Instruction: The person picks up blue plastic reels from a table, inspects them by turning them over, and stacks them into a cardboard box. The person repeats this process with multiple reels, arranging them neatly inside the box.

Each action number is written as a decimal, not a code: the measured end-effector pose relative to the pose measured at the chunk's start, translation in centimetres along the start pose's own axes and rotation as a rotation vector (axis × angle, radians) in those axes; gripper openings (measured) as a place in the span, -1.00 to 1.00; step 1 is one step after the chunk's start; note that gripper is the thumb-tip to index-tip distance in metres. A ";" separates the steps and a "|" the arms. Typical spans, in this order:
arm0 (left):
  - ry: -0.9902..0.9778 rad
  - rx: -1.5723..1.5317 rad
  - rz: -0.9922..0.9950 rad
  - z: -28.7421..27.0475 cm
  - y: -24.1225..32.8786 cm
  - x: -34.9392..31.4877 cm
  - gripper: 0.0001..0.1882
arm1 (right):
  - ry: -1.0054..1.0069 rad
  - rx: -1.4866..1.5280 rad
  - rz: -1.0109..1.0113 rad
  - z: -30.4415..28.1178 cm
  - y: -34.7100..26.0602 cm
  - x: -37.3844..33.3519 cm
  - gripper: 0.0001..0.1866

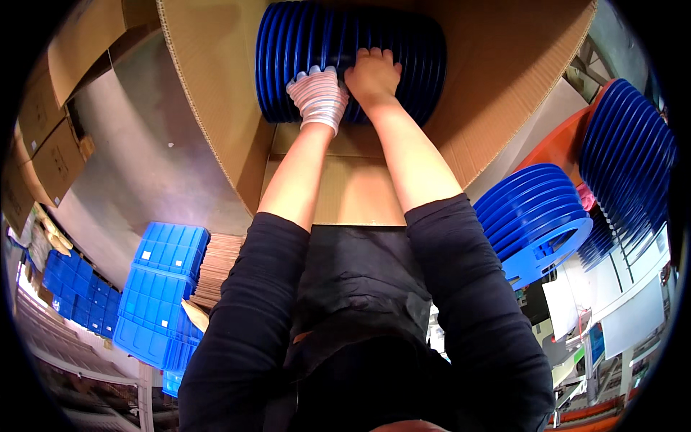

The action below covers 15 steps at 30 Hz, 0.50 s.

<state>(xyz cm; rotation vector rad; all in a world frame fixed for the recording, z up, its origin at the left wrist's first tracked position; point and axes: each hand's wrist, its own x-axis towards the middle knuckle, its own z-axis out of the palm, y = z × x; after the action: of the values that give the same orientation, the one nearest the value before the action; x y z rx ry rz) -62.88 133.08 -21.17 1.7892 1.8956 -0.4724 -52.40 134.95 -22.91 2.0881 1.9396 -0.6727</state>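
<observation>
Dark sleeves (255,288), matte and creased, stand nearest, pushed up to leave both forearms (291,180) bare. They run straight forward into an open box (216,79) of brown corrugated card, its cut edges showing fluting.

Inside the box, the left hand (318,97), in a striped knit glove, and the right hand (376,78), ungloved, are set close together, fingers bent over the rims of blue reels (337,36). Whether either hand grips or merely rests, I cannot tell.

The reels lie directly ahead of both hands, in the far part of the box. They stand on edge as one ribbed, drum-like row, its long axis crossing the forearms from left to right. Both hands touch near mid-row; the right reaches slightly farther.

Outside, to the right, sits a tilted stack (529,216) of glossy blue discs with a cut-out face; beyond it is a taller bank (626,155) of similar discs, beside an orange surface (554,147). To the left are ribbed blue crates (158,288) and, farther off, brown cartons (57,162).
</observation>
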 end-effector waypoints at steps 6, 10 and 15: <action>0.136 -0.023 0.065 0.5 -1.7 -5.0 -0.70 | 0.116 0.179 0.081 -1.6 -1.2 -7.3 -0.72; 0.225 -0.136 -0.062 5.4 -2.3 -7.5 -0.68 | 0.166 0.257 0.128 2.6 -1.2 -10.3 -0.56; 0.157 -0.165 -0.073 3.2 -2.5 -9.3 -0.68 | 0.153 0.347 0.059 0.6 -0.3 -11.9 -0.60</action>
<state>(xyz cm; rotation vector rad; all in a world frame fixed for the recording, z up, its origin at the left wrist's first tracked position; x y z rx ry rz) -64.79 123.42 -18.77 1.6978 2.0469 -0.1980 -53.15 124.18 -17.82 2.4565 1.9437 -0.9181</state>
